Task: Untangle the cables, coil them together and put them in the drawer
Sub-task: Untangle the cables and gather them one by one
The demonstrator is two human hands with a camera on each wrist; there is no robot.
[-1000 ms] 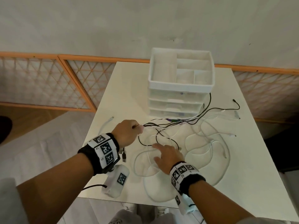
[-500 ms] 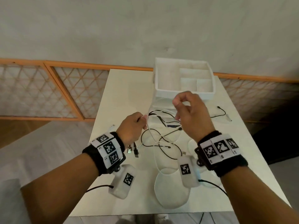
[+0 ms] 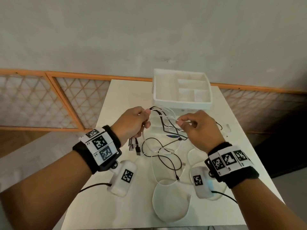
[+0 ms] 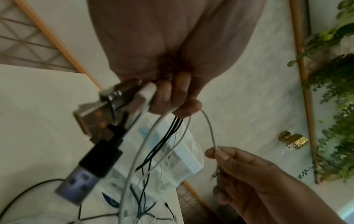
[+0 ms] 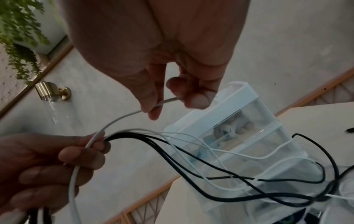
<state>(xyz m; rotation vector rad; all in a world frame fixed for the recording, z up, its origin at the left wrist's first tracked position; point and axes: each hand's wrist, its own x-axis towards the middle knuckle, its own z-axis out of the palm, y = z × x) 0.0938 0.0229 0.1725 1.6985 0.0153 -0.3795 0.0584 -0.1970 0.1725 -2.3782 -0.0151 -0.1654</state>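
My left hand [image 3: 135,122] is raised above the table and grips a bundle of black and white cables [image 3: 163,121]; their USB plugs [image 3: 133,145] hang below the fist, large and blurred as plugs [image 4: 91,139] in the left wrist view. My right hand [image 3: 188,122] pinches one white cable [image 5: 162,103] between thumb and forefinger, just right of the left hand. Loose cable loops [image 3: 166,156] trail down onto the white table [image 3: 126,97]. The white drawer unit [image 3: 181,90] stands behind the hands, its drawers shut as far as I can see.
An open divided tray forms the top of the drawer unit. A black plug [image 3: 219,126] lies on the table right of my right hand. A wooden lattice railing [image 3: 49,100] runs behind the table. Table edges fall off left, right and front.
Both hands have risen from the table with the cables. My right hand left the table, came up high, then dropped to the left hand's level, pinching a white cable.
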